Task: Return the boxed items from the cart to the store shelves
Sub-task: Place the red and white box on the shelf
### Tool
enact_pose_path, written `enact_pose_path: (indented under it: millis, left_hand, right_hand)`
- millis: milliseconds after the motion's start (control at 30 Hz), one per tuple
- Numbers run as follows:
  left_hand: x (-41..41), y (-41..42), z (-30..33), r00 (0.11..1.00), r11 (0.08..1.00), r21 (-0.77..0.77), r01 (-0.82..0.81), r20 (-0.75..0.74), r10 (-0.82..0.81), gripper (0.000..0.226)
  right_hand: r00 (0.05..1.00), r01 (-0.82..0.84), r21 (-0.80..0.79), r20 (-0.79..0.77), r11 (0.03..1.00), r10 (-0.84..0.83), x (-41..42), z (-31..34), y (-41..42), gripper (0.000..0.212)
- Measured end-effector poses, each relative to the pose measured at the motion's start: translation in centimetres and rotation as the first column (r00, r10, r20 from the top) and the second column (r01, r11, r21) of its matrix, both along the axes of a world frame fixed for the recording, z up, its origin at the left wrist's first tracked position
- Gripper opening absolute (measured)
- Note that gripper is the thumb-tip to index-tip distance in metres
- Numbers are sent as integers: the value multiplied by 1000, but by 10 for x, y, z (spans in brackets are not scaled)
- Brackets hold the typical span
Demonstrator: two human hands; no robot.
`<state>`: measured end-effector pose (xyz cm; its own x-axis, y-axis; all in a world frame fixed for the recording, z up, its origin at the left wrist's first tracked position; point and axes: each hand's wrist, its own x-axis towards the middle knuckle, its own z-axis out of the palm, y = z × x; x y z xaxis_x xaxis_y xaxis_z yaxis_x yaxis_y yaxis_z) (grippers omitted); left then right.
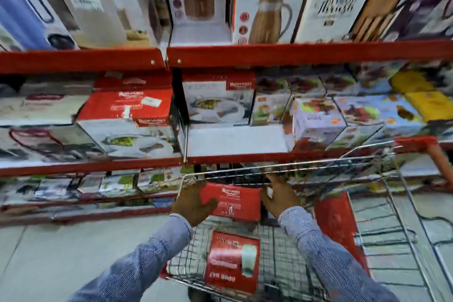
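Note:
A red boxed item [234,201] stands upright at the far end of the wire cart [402,203]. My left hand [193,203] grips its left side and my right hand [279,197] grips its right side. A second red box [231,262] with a flask picture lies flat on the cart floor, nearer to me. Just above the cart, the middle shelf [235,157] has a bare white gap [235,141] between a similar red and white box [127,125] on its left and small colourful boxes [316,120] on its right.
Red shelves run across the view, with tall jug boxes [267,2] on the top shelf [294,52] and flat boxes on the low shelf [98,189]. A red cart panel [335,225] stands to the right of my hands. Pale floor tiles [61,260] lie at the left.

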<state>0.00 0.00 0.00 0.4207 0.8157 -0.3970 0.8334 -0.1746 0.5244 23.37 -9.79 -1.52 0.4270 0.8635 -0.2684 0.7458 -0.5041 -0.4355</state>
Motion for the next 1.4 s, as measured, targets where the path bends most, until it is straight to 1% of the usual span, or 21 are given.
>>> enact_pose_path:
  millis: [67, 100, 133, 167, 200, 233, 267, 300, 333, 433, 533, 600, 700, 767, 867, 933, 1033, 1100, 1200, 1333, 1400]
  left_hand:
    - [8, 0, -19, 994, 982, -167, -87, 51, 97, 42]
    - [12, 1, -32, 984, 952, -275, -135, 74, 161, 31]
    - [15, 2, -36, 976, 906, -391, -165, 69, 208, 28]
    - [18, 4, -51, 968, 863, -471, -184, 63, 241, 33]
    - [21, 5, -56, 968, 823, -532, -199, 23, 249, 45]
    - [19, 7, -69, 968, 819, -529, -221, -15, 251, 58]
    - [17, 9, -77, 957, 825, -491, -280, -74, 280, 68]
    - [14, 12, -88, 934, 813, -468, -346, -85, 348, 74]
    - [11, 14, -95, 916, 785, -488, -381, -80, 394, 74]
    - [8, 17, -105, 859, 713, -589, -381, 61, 508, 76]
    - [5, 21, -104, 813, 696, -588, -412, 107, 572, 70]
    - [1, 22, -90, 800, 696, -594, -404, 139, 583, 56]
    - [-5, 25, -54, 800, 736, -539, -409, 175, 574, 23]
    - [-6, 24, -23, 783, 776, -474, -417, 246, 571, 32]
    - [-8, 24, 23, 757, 830, -371, -417, 364, 543, 55]
    - [-10, 25, 53, 753, 856, -287, -429, 410, 515, 56]
    - [-13, 28, 90, 765, 885, -91, -456, 468, 442, 55]
    - [-13, 30, 114, 755, 885, 16, -465, 530, 387, 58]
    - [-13, 39, 136, 751, 849, 160, -503, 567, 338, 51]
    - [-12, 53, 143, 721, 830, 189, -525, 617, 316, 29]
    - [-11, 57, 141, 724, 820, 203, -535, 610, 322, 28]
  right_hand:
    - [987, 68, -124, -138, 990, -85, -2, -25, -2, 34]
    - [970, 80, -203, -208, 976, -123, -3, -40, -5, 21]
    - [949, 87, -308, -263, 947, -173, -3, -50, -6, 14]
    - [927, 93, -362, -309, 927, -214, -4, -64, -8, 19]
    - [910, 92, -416, -334, 904, -247, -4, -71, -9, 29]
    - [895, 90, -431, -360, 898, -262, -4, -80, -8, 36]
    - [881, 98, -440, -378, 892, -284, -4, -85, -7, 37]
    - [839, 130, -443, -428, 887, -337, -5, -91, -6, 34]
    - [788, 178, -436, -473, 882, -393, -8, -93, -6, 30]
    - [677, 317, -380, -551, 869, -488, -11, -99, -2, 23]
    - [645, 378, -339, -571, 862, -508, -10, -91, -1, 15]
    - [649, 388, -296, -586, 873, -486, -11, -78, -3, 28]
    - [666, 483, -192, -553, 854, -501, -7, -42, -9, 29]
    - [669, 537, -93, -559, 838, -490, 0, -16, -10, 24]
    - [742, 518, 47, -521, 854, -421, 8, 28, -6, 29]
    - [755, 541, 135, -514, 830, -408, 11, 57, -1, 23]
    - [718, 589, 232, -590, 774, -369, 11, 94, 6, 5]
    - [743, 563, 288, -586, 774, -323, 13, 117, 11, 16]
    - [773, 528, 354, -577, 772, -264, 13, 146, 23, 30]
    - [831, 467, 431, -513, 772, -216, 13, 165, 36, 37]
    - [851, 435, 462, -491, 773, -185, 16, 167, 45, 40]
